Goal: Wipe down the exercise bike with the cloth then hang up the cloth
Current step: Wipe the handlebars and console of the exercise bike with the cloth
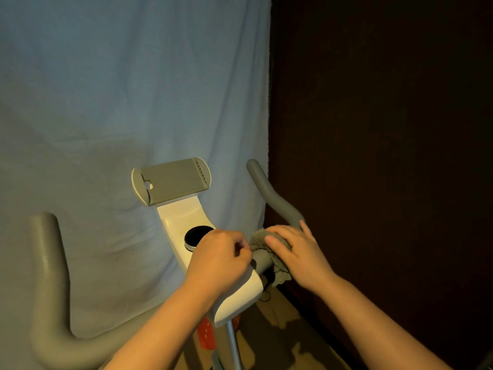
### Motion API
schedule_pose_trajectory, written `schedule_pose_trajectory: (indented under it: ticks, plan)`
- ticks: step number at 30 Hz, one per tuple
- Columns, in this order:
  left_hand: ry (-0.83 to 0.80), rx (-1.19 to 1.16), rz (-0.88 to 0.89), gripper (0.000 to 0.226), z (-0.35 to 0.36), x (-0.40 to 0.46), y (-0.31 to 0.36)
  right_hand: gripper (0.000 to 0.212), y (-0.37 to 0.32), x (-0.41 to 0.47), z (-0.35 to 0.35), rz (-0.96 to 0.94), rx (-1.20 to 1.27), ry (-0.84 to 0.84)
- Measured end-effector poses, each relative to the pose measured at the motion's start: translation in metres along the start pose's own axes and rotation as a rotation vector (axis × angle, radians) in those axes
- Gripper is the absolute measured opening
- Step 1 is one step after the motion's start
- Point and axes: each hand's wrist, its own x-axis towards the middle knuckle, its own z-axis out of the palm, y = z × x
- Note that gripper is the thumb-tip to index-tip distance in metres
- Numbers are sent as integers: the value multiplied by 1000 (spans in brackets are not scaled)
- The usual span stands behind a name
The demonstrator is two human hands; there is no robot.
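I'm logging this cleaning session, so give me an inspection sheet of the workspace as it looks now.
Surface: white bike console with black round dial and grey device holder.
Job's things: grey cloth draped over right handlebar; left handlebar bare.
Clutter: red tag on stem.
Grippers: left hand pinches the cloth's edge; right hand presses the cloth flat.
Cables: thin dark wire loop under console.
Surroundings: pale sheet behind, dark wall at right.

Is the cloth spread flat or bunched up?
Bunched: the cloth is wrapped in folds over the right handlebar, under the right hand.
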Motion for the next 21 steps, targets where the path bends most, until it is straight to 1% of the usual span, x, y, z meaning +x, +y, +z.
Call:
schedule_pose_trajectory:
  ticks: [2,4,5,7,8,10,11,13,15,16,19,21]
  plan:
    - [3,-3,-5,14,-1,0,0,31,-8,-6,10,4,105,30]
    - [2,-16,-25,15,-2,-1,1,25,-16,-14,23,-25,140,23]
    - [0,-21,-28,16,-2,-1,1,26,-15,-15,24,-56,120,24]
    - [0,-14,-4,15,-2,-1,2,36,-4,-7,18,-105,11,80]
    - [-1,-8,8,15,-2,-1,2,39,0,-1,14,-83,-31,120]
    - [-6,-13,11,14,-1,-1,0,41,-6,-1,17,16,18,184]
    - [-6,-19,7,14,-1,-1,0,39,-12,-5,23,20,61,191]
    - [-6,-22,2,13,-1,0,-1,37,-17,-14,31,-41,118,155]
    - [-10,-18,14,13,0,0,-2,37,-8,-11,22,-75,97,90]
    - [-10,-12,22,13,0,0,-2,36,0,-6,16,-52,61,86]
    - [-5,-12,25,14,2,-1,-3,37,-1,-3,15,87,55,180]
    - [5,-25,22,13,2,0,-4,38,-15,-12,27,4,42,168]
